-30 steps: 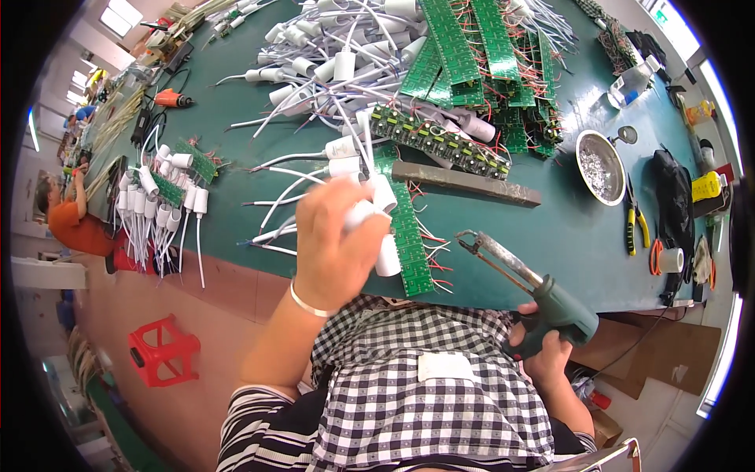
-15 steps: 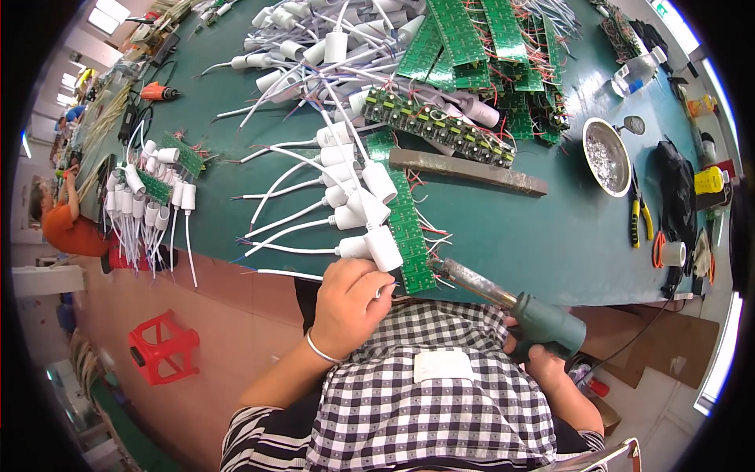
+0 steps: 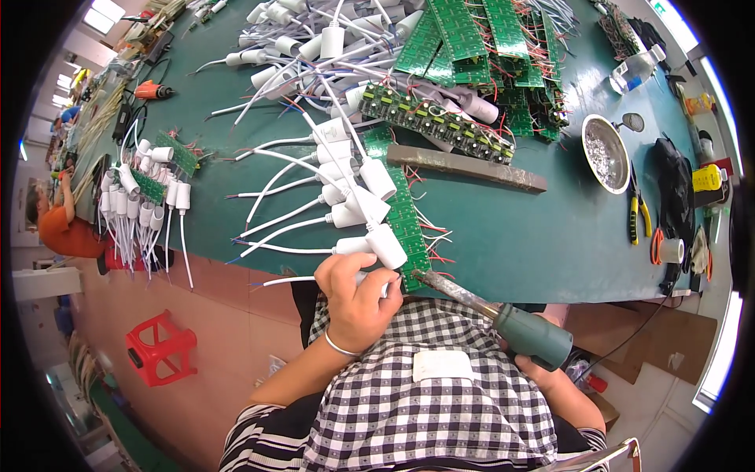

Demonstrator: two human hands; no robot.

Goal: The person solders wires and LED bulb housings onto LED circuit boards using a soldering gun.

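Observation:
My left hand (image 3: pixel 358 307) is closed around a white cylindrical socket (image 3: pixel 384 289) with a cable tail, at the near end of a long green circuit board (image 3: pixel 403 206). Most of that socket is hidden by the fingers. My right hand (image 3: pixel 539 370) grips the dark green handle of a soldering iron (image 3: pixel 535 334). Its tip reaches the board's near end, close to my left fingertips; whether it touches is too small to tell. Several white sockets (image 3: pixel 385 245) lie along the board, their cables stretching left. Thin red and white wires stick out from its right edge.
A metal bar (image 3: pixel 468 169) lies across the board's far part. Behind are piled sockets (image 3: pixel 291 47) and green boards (image 3: pixel 456 31). To the right are a metal bowl (image 3: pixel 605 155), pliers (image 3: pixel 638 216) and a bottle (image 3: pixel 637 71). Wired sockets (image 3: pixel 138 204) hang over the left edge.
The soldering iron has moved left, its tip now nearer my left fingers. My left hand has shifted slightly right with the socket.

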